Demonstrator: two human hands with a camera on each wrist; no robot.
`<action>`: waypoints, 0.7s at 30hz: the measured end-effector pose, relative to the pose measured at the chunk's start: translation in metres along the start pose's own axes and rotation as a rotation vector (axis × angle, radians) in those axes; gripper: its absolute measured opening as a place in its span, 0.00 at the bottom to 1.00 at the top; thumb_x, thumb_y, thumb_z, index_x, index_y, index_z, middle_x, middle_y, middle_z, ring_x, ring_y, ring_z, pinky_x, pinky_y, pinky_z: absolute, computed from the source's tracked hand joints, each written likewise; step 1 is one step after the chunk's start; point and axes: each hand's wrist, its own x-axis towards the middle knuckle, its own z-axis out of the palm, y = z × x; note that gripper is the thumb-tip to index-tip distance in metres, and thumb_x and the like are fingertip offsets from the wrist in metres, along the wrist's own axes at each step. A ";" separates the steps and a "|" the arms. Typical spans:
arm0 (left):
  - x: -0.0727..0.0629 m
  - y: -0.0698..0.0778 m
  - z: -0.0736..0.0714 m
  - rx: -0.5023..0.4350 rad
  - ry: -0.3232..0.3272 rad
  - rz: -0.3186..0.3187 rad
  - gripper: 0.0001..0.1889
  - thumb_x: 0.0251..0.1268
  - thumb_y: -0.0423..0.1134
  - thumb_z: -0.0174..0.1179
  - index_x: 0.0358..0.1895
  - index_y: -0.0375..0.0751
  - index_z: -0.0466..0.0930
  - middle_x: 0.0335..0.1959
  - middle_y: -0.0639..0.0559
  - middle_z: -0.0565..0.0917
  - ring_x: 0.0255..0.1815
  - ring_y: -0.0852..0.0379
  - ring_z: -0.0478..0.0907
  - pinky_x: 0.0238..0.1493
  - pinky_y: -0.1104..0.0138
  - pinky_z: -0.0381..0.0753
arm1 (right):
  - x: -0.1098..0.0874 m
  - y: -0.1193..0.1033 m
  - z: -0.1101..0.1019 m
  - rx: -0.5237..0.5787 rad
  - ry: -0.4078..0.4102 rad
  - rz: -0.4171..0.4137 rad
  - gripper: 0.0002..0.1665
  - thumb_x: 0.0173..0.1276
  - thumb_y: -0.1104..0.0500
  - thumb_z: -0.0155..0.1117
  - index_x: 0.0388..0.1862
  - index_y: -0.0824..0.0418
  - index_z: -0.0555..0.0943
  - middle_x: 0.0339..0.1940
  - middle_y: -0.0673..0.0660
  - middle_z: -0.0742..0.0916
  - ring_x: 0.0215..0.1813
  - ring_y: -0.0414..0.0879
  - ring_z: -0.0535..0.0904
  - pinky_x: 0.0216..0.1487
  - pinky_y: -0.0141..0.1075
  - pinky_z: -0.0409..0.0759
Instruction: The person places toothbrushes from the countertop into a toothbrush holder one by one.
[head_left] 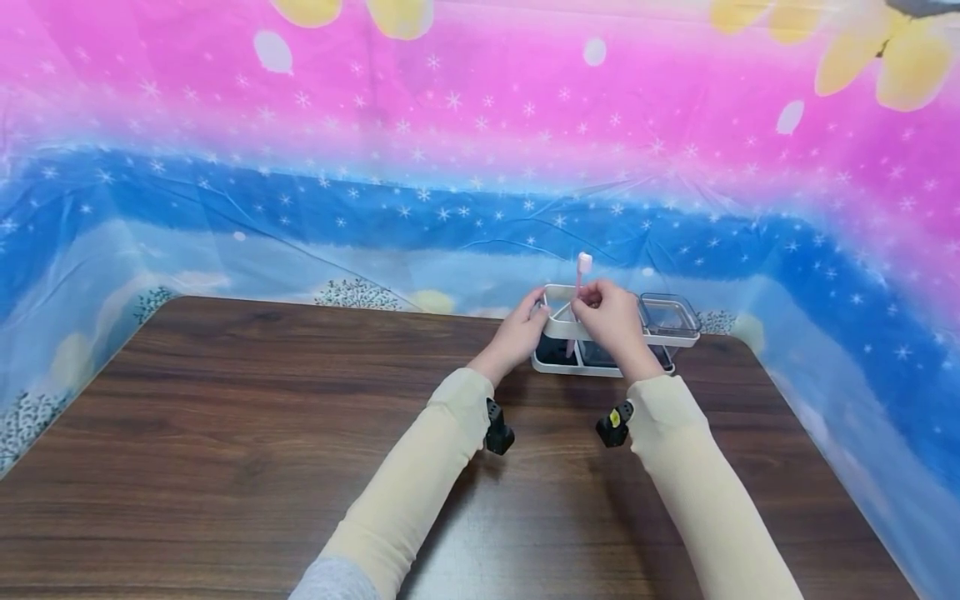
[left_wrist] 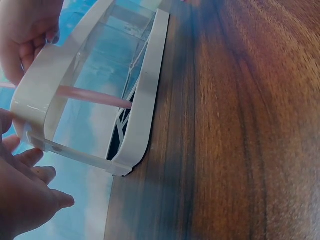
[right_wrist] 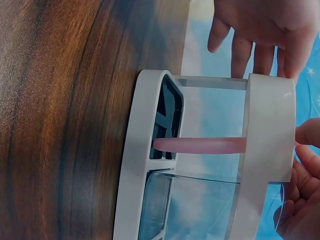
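Note:
A white two-tier toothbrush holder (head_left: pixel 573 369) stands near the table's back edge. My right hand (head_left: pixel 611 321) pinches a pink toothbrush (head_left: pixel 583 265) above the upper tier, bristle head up. Its pink handle (right_wrist: pixel 200 145) passes down through the upper frame, and the lower end reaches the dark-lined compartment of the bottom tier in the right wrist view. At the holder's left end, my left hand (head_left: pixel 517 337) grips the upper frame, thumb in front and fingers around the corner. Part of the upper tier is hidden behind my right hand.
A clear cup (head_left: pixel 669 315) sits in the right end of the upper tier. Brown wooden table (head_left: pixel 225 450) stretches to the left and in front. Behind it hangs a pink and blue cloth (head_left: pixel 480 125). Each wrist carries a black camera (head_left: pixel 498 427).

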 end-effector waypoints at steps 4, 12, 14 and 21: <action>0.000 -0.001 0.000 0.003 -0.004 -0.001 0.27 0.80 0.46 0.37 0.77 0.50 0.50 0.77 0.47 0.56 0.76 0.46 0.54 0.72 0.49 0.57 | 0.000 0.001 0.001 -0.003 0.005 0.005 0.15 0.67 0.56 0.59 0.45 0.67 0.81 0.41 0.64 0.86 0.43 0.55 0.81 0.44 0.48 0.82; 0.001 -0.001 -0.001 -0.005 -0.006 0.013 0.26 0.80 0.45 0.37 0.77 0.48 0.50 0.77 0.47 0.55 0.76 0.46 0.52 0.73 0.50 0.56 | 0.001 0.001 0.001 -0.002 0.003 0.001 0.16 0.68 0.56 0.58 0.46 0.67 0.81 0.43 0.64 0.86 0.45 0.56 0.81 0.46 0.48 0.82; 0.000 -0.001 0.000 -0.005 -0.003 0.013 0.26 0.80 0.45 0.37 0.77 0.48 0.50 0.77 0.47 0.55 0.76 0.46 0.53 0.73 0.50 0.56 | 0.001 0.001 0.001 -0.001 0.003 0.000 0.16 0.69 0.55 0.59 0.46 0.67 0.81 0.43 0.65 0.86 0.45 0.56 0.81 0.46 0.48 0.81; 0.000 -0.001 0.001 -0.006 0.002 0.009 0.26 0.80 0.45 0.37 0.77 0.48 0.50 0.77 0.46 0.56 0.76 0.45 0.53 0.72 0.49 0.56 | 0.000 0.001 0.002 -0.010 0.011 0.002 0.17 0.69 0.55 0.59 0.46 0.67 0.81 0.43 0.65 0.86 0.44 0.56 0.81 0.47 0.49 0.81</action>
